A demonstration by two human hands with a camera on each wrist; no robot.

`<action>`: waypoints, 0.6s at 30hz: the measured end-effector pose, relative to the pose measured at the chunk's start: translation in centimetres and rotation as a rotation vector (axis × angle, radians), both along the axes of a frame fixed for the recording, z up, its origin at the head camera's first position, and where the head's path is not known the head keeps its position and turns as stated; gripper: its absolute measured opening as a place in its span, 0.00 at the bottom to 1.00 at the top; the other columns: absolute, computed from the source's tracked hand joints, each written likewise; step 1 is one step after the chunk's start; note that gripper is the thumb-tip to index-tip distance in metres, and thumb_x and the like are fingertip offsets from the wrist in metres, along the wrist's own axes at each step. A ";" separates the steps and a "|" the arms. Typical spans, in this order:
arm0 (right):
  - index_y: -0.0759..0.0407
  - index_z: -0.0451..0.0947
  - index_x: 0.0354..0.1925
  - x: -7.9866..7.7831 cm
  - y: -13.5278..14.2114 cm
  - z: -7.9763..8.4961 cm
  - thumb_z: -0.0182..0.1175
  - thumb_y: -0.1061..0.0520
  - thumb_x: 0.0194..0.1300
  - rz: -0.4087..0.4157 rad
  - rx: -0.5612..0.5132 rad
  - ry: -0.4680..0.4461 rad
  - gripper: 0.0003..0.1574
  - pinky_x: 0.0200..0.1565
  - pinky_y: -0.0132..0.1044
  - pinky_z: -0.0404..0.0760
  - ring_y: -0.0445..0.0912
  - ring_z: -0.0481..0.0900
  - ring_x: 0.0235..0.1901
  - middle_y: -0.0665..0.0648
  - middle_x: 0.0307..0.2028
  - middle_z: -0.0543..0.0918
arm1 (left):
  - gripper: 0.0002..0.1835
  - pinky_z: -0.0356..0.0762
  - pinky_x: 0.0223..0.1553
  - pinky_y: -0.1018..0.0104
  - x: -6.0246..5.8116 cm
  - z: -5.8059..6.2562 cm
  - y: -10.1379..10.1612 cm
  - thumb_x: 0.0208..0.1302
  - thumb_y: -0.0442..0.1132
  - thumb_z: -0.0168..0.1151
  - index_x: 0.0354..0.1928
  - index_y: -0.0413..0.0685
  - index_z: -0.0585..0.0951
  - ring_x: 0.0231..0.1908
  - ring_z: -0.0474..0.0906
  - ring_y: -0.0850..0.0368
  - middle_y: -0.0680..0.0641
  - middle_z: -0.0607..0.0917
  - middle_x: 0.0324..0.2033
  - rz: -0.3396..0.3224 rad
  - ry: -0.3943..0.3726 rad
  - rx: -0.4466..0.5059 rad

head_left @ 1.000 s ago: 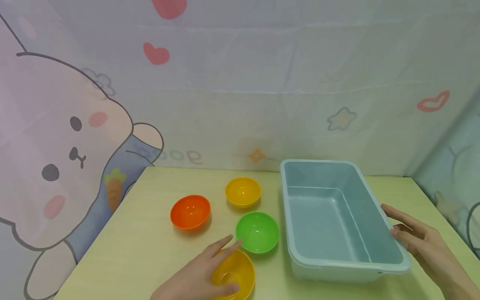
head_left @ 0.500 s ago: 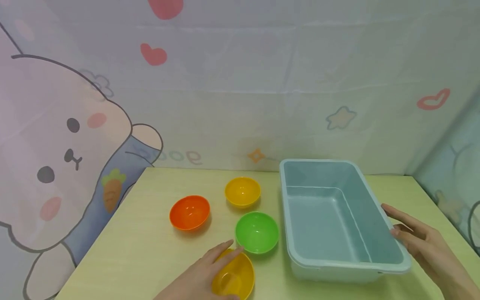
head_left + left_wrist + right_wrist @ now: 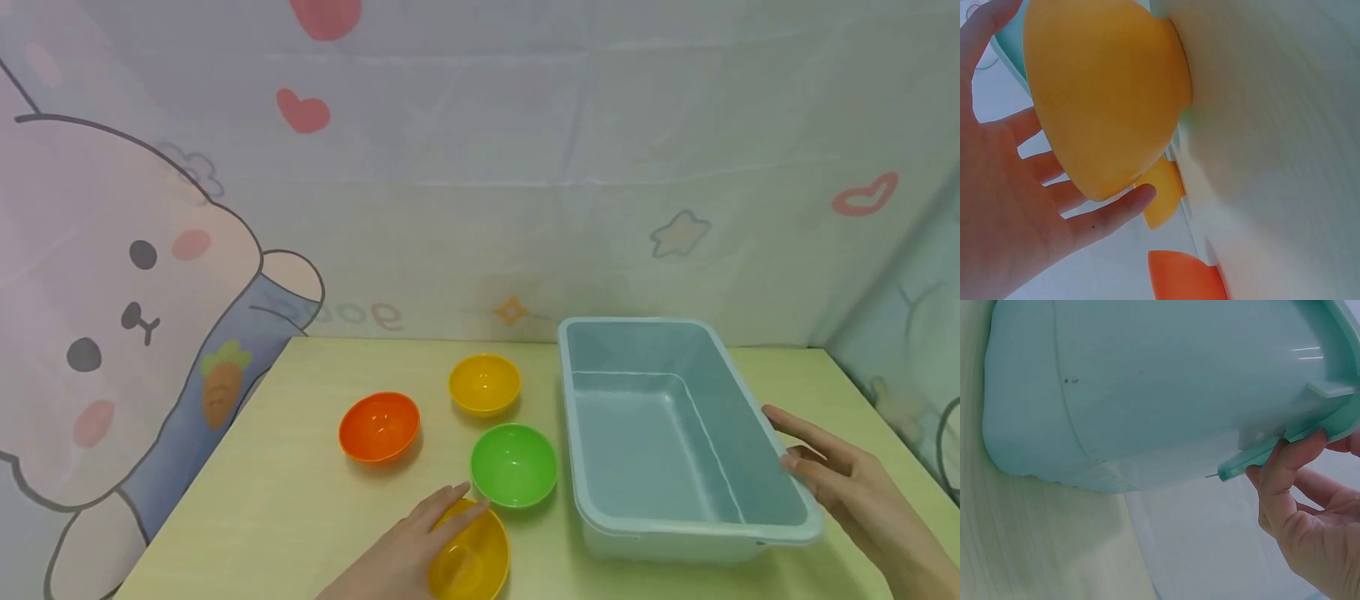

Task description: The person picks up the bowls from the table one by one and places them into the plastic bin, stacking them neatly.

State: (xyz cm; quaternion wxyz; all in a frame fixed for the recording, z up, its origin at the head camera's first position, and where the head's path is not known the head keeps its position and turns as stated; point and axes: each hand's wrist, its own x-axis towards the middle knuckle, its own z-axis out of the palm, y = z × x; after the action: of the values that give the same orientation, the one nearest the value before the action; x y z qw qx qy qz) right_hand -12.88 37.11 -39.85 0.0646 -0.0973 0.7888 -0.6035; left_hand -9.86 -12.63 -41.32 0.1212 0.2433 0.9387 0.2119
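Note:
The near yellow bowl [image 3: 474,560] sits on the table at the bottom middle of the head view. My left hand [image 3: 401,554] reaches over its left side, fingers spread and fairly straight across the rim. In the left wrist view this bowl [image 3: 1104,94] is side-on, with the fingertips at its rim; the thumb is at upper left. My right hand [image 3: 855,492] grips the right rim of a light blue plastic basin [image 3: 697,528]. From the right wrist, the curled fingers [image 3: 1279,481] show under the rim.
A green bowl [image 3: 514,467] stands just beyond the left fingertips. Farther back are a second yellow bowl [image 3: 485,385] and an orange bowl [image 3: 379,428]. The table [image 3: 247,508] ends at a printed cloth [image 3: 465,167] behind.
My left hand has shifted slightly right and nearer the front edge; its thumb has dropped out of the head view. The right hand and basin have stayed put.

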 end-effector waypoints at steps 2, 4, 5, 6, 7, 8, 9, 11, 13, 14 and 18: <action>0.49 0.49 0.75 0.0 0.0 0.0 0.42 0.62 0.76 0.005 -0.007 0.002 0.34 0.39 0.34 0.80 0.41 0.78 0.39 0.39 0.52 0.78 | 0.52 0.69 0.58 0.37 -0.1 -0.2 0.0 0.39 0.83 0.57 0.70 0.82 0.55 0.71 0.59 0.46 0.57 0.56 0.74 -0.009 0.008 -0.016; 0.49 0.49 0.75 0.0 0.1 0.0 0.42 0.63 0.76 0.019 -0.036 -0.008 0.34 0.40 0.36 0.82 0.43 0.80 0.39 0.42 0.48 0.81 | 0.52 0.69 0.59 0.37 -0.1 -0.3 0.0 0.40 0.82 0.57 0.70 0.80 0.56 0.71 0.58 0.46 0.56 0.57 0.74 -0.029 0.035 -0.033; 0.49 0.49 0.75 0.0 0.1 0.0 0.42 0.63 0.76 0.023 -0.046 -0.014 0.34 0.40 0.37 0.82 0.43 0.80 0.39 0.44 0.46 0.82 | 0.51 0.69 0.58 0.36 -0.1 -0.4 0.0 0.41 0.82 0.57 0.71 0.79 0.57 0.71 0.58 0.45 0.55 0.57 0.74 -0.040 0.049 -0.040; 0.48 0.49 0.75 0.0 0.2 0.0 0.42 0.62 0.76 0.023 -0.050 -0.017 0.34 0.40 0.37 0.82 0.43 0.80 0.39 0.44 0.47 0.82 | 0.51 0.68 0.58 0.36 -0.2 -0.5 0.0 0.42 0.81 0.57 0.71 0.78 0.57 0.71 0.58 0.45 0.54 0.57 0.74 -0.051 0.063 -0.046; 0.48 0.49 0.75 0.0 0.2 0.0 0.42 0.62 0.76 0.021 -0.054 -0.023 0.34 0.40 0.37 0.82 0.43 0.81 0.39 0.44 0.46 0.82 | 0.51 0.68 0.58 0.36 -0.2 -0.5 0.0 0.43 0.80 0.57 0.71 0.76 0.58 0.71 0.58 0.45 0.53 0.58 0.73 -0.065 0.084 -0.054; 0.48 0.49 0.75 0.0 0.2 0.0 0.42 0.62 0.76 0.019 -0.048 -0.025 0.34 0.40 0.37 0.82 0.42 0.81 0.39 0.44 0.47 0.82 | 0.50 0.69 0.58 0.36 -0.2 -0.6 -0.1 0.44 0.80 0.57 0.71 0.75 0.58 0.71 0.59 0.45 0.52 0.58 0.73 -0.073 0.098 -0.057; 0.48 0.49 0.75 0.0 0.2 0.0 0.42 0.61 0.76 0.009 -0.025 -0.021 0.34 0.40 0.35 0.82 0.40 0.80 0.41 0.42 0.50 0.81 | 0.50 0.69 0.58 0.37 -0.2 -0.7 -0.1 0.45 0.80 0.56 0.71 0.75 0.58 0.70 0.59 0.45 0.52 0.59 0.73 -0.079 0.109 -0.065; 0.47 0.49 0.75 0.0 0.2 -0.1 0.43 0.60 0.76 -0.013 0.032 -0.011 0.34 0.40 0.30 0.79 0.35 0.76 0.45 0.36 0.58 0.75 | 0.49 0.70 0.57 0.38 -0.3 -0.7 -0.1 0.46 0.80 0.54 0.71 0.75 0.58 0.69 0.60 0.46 0.52 0.59 0.73 -0.090 0.129 -0.075; 0.48 0.49 0.75 -0.1 0.2 -0.1 0.43 0.59 0.76 -0.025 0.067 0.001 0.34 0.40 0.27 0.77 0.32 0.73 0.47 0.34 0.61 0.70 | 0.49 0.72 0.57 0.41 -0.3 -0.8 -0.1 0.47 0.81 0.52 0.71 0.74 0.58 0.68 0.61 0.47 0.52 0.60 0.72 -0.099 0.154 -0.082; 0.48 0.49 0.75 -0.1 0.2 -0.1 0.43 0.59 0.76 -0.025 0.070 0.004 0.34 0.40 0.27 0.77 0.32 0.73 0.47 0.33 0.61 0.70 | 0.49 0.72 0.57 0.42 -0.3 -0.8 -0.1 0.47 0.82 0.50 0.71 0.74 0.58 0.68 0.62 0.48 0.52 0.60 0.72 -0.099 0.159 -0.085; 0.49 0.49 0.75 -0.1 0.2 -0.1 0.43 0.61 0.76 0.000 -0.002 -0.008 0.34 0.40 0.32 0.80 0.38 0.78 0.42 0.36 0.57 0.74 | 0.50 0.74 0.57 0.46 -0.2 -0.9 0.0 0.47 0.83 0.48 0.72 0.72 0.58 0.66 0.63 0.51 0.53 0.61 0.71 -0.103 0.191 -0.096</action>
State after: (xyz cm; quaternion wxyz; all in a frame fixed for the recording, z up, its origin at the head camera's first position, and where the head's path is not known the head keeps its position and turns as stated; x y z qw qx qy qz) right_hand -13.03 37.27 -39.94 0.0676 -0.0948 0.7879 -0.6047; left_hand -10.10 -12.65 -42.22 0.0534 0.3040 0.9414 0.1360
